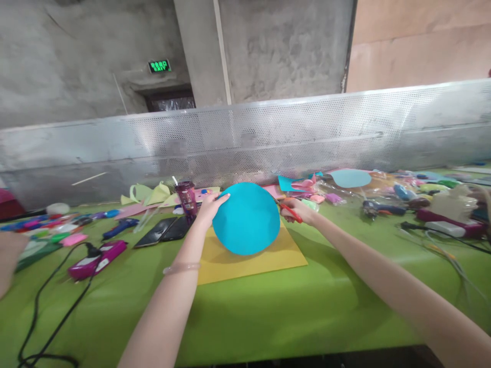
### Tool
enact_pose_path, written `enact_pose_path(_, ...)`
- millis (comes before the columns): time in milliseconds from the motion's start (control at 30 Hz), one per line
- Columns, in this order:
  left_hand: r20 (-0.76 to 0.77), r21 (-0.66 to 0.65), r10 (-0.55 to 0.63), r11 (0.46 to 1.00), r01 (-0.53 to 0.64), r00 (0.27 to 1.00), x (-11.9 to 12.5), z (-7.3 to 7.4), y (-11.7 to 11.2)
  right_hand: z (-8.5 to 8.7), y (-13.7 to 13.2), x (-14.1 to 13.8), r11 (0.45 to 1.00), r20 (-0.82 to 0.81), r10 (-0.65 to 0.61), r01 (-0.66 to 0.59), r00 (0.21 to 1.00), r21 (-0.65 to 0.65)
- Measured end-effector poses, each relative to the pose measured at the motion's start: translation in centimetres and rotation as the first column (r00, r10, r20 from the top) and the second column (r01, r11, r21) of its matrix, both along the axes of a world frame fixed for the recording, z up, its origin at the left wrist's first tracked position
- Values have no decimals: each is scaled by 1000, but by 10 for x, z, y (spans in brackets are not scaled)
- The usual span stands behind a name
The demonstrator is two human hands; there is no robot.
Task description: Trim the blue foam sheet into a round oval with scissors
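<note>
A round sheet of blue paper (246, 219) is held up, tilted toward me, over a yellow sheet (253, 268) that lies on the green table. My left hand (211, 207) pinches the disc at its upper left edge, thumb on the near face. In my right hand (297, 210) is a pair of scissors (292, 212) with red handles. Their blades point left and meet the disc's right edge; whether they are closed on the paper I cannot tell.
Left of the disc stand a purple cup (186, 199) with a straw and a black phone (156, 232). A magenta power strip (97, 259) trails a black cable. Glue guns (383, 208), paper scraps and colourful clay packets line the back. Another person's arm (11, 255) shows at far left.
</note>
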State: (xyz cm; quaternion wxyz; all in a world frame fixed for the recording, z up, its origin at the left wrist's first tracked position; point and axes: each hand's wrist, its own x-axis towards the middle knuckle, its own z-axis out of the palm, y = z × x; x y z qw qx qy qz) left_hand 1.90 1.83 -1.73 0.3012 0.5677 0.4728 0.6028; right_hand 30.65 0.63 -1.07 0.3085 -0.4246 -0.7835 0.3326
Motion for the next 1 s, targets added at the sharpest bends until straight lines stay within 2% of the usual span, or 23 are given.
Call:
enact_pose_path(167,-9,7,28,1000,-28,1000,0,1,-1,-2,3,1,1000,13,-22,22,1000,2)
enact_pose_path(600,-25,9,16,1000,-16,1000,1,2,-2,-4,5,2,1000,24,-30,30,999,3)
enact_pose_path(1000,-21,11,9,1000,-9,1000,0,2,-2,-9,13,3,1000,-5,6,-6,1000,9)
